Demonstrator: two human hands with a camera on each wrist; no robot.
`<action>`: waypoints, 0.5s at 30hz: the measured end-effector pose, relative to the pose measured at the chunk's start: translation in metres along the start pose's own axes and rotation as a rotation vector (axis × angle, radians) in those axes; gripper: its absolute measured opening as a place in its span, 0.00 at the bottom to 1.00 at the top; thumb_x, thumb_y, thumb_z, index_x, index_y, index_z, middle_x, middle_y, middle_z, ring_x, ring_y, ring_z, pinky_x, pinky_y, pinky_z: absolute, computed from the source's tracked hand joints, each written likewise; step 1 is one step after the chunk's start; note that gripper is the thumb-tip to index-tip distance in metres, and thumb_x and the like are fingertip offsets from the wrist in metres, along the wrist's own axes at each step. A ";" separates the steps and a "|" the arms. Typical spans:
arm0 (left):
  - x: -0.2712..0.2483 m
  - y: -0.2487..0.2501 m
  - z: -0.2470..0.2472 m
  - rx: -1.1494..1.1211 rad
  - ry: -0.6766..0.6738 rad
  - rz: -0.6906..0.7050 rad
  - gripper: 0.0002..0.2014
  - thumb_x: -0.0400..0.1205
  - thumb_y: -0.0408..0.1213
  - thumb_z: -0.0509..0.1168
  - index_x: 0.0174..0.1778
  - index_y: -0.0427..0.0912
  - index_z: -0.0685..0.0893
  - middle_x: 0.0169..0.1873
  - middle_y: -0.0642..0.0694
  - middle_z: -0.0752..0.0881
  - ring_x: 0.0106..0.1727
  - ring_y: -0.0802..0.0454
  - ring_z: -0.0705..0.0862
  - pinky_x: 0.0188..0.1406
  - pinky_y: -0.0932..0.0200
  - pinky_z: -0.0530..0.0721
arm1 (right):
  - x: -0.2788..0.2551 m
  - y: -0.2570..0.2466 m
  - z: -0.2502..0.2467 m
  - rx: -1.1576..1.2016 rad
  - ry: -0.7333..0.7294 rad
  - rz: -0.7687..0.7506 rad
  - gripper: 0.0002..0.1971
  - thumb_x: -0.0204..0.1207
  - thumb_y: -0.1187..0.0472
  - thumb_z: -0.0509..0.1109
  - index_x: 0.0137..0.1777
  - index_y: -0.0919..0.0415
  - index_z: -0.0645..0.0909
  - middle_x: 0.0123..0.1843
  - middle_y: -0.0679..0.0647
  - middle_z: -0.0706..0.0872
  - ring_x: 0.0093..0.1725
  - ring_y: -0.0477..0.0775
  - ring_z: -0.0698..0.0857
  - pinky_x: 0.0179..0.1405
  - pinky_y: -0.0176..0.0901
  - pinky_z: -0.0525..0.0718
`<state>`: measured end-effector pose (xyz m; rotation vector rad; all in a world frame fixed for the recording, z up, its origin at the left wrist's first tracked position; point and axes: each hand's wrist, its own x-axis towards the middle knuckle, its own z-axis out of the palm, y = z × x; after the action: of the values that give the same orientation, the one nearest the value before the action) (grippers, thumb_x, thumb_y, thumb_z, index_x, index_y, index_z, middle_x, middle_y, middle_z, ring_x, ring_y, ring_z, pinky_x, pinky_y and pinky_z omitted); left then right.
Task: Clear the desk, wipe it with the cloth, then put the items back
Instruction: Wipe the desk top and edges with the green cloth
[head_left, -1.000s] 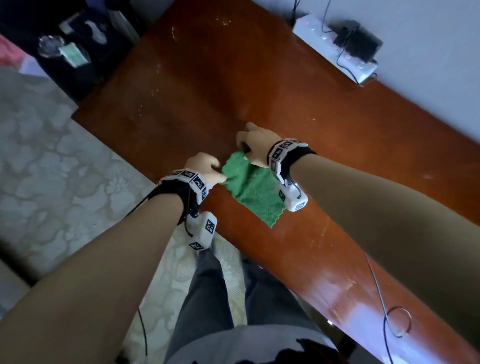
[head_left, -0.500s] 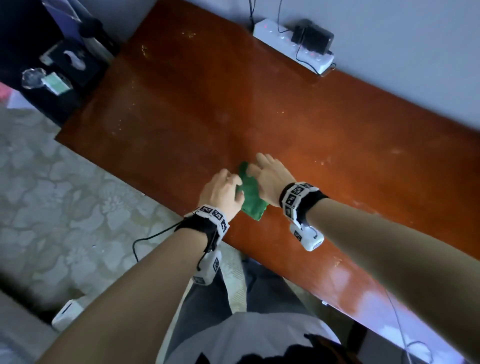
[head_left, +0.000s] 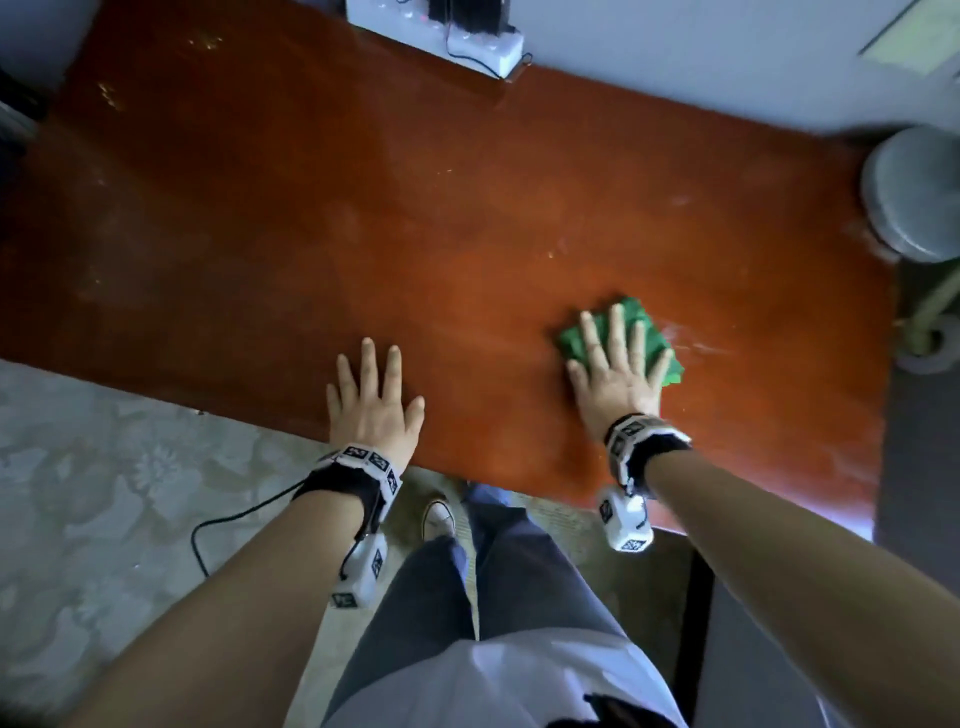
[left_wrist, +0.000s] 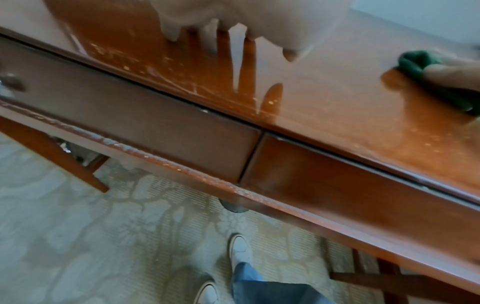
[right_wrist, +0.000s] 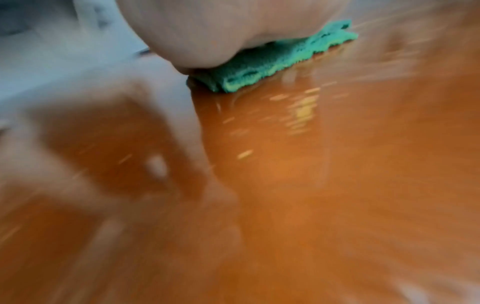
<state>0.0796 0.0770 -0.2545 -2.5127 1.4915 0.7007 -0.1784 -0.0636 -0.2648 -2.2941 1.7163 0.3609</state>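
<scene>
A folded green cloth (head_left: 644, 338) lies on the glossy red-brown desk (head_left: 415, 234), right of centre near the front edge. My right hand (head_left: 615, 358) lies flat on top of it with straight, spread fingers, pressing it onto the wood. The right wrist view is blurred and shows the cloth (right_wrist: 272, 63) under my palm. My left hand (head_left: 371, 400) rests flat on the bare desk top by the front edge, fingers straight and spread, holding nothing. The left wrist view shows the cloth (left_wrist: 426, 61) far to the right, under the other hand.
A white power strip (head_left: 441, 26) with plugs and cables sits at the desk's back edge against the wall. A grey round object (head_left: 914, 192) stands at the right end. Two drawer fronts (left_wrist: 145, 123) run below the front edge. My white shoe (head_left: 439, 519) stands on patterned carpet.
Both hands held the cloth together in the air, then brought it down to the desk. Now the left hand has let go and lies flat, and the right hand has slid the cloth rightward.
</scene>
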 end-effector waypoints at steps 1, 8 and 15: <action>-0.001 0.006 0.003 -0.005 0.009 0.026 0.36 0.86 0.58 0.49 0.88 0.51 0.42 0.87 0.45 0.37 0.86 0.34 0.41 0.83 0.33 0.51 | -0.001 0.013 -0.001 0.077 -0.016 0.140 0.32 0.85 0.39 0.46 0.86 0.38 0.37 0.88 0.49 0.36 0.87 0.63 0.41 0.80 0.76 0.41; -0.004 0.019 0.020 -0.071 0.062 0.165 0.32 0.86 0.47 0.55 0.87 0.57 0.51 0.87 0.50 0.44 0.87 0.39 0.43 0.81 0.28 0.47 | -0.055 -0.090 0.035 0.057 0.019 -0.109 0.34 0.84 0.37 0.45 0.87 0.42 0.42 0.89 0.53 0.39 0.87 0.67 0.41 0.80 0.76 0.41; 0.001 0.008 0.012 -0.129 0.046 0.172 0.28 0.88 0.48 0.51 0.86 0.59 0.55 0.87 0.54 0.46 0.87 0.46 0.44 0.84 0.35 0.47 | -0.107 -0.008 0.051 -0.040 0.046 -0.180 0.31 0.86 0.40 0.45 0.86 0.36 0.37 0.89 0.48 0.38 0.87 0.62 0.43 0.81 0.73 0.47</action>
<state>0.0688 0.0765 -0.2646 -2.5297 1.7487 0.7927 -0.2018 0.0522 -0.2757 -2.4802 1.5200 0.3102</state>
